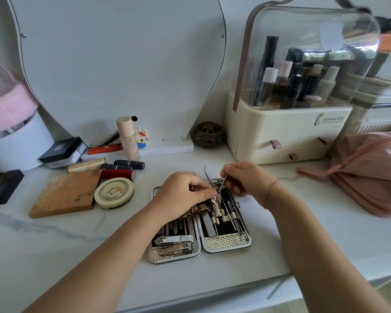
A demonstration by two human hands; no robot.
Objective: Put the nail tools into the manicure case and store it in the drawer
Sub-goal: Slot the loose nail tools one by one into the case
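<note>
Right hand [244,177], in the head view, was over the far end of the manicure case [226,245]. It pinched a thin metal tool [222,184] between thumb and fingertips, and the lower end of the tool pointed down into the right half of the case. Left hand [181,192] lay over the far end of the left half, with its fingers bent and the fingertips down among the tools near the hinge. A curved tool [206,173] stood up tilted between the two hands, its lower end hidden at the left fingertips. Whether the left hand pinched it, I could not tell.

The case lay open and flat on the desk [303,222]. By my judgement the filling was far along. Two nail clippers [174,241] sat at the near end of the left half, and several flat tools were in their loops just beyond them. Thin probes [234,214] lay along the right half. What was left seemed to be to seat the thin metal tool and the curved tool, to close the case, and to store it. Beyond the case and to its right stood a cosmetic organiser [269,123] with small drawers [275,144], all closed. Which drawer was meant, the view did not show.
</note>
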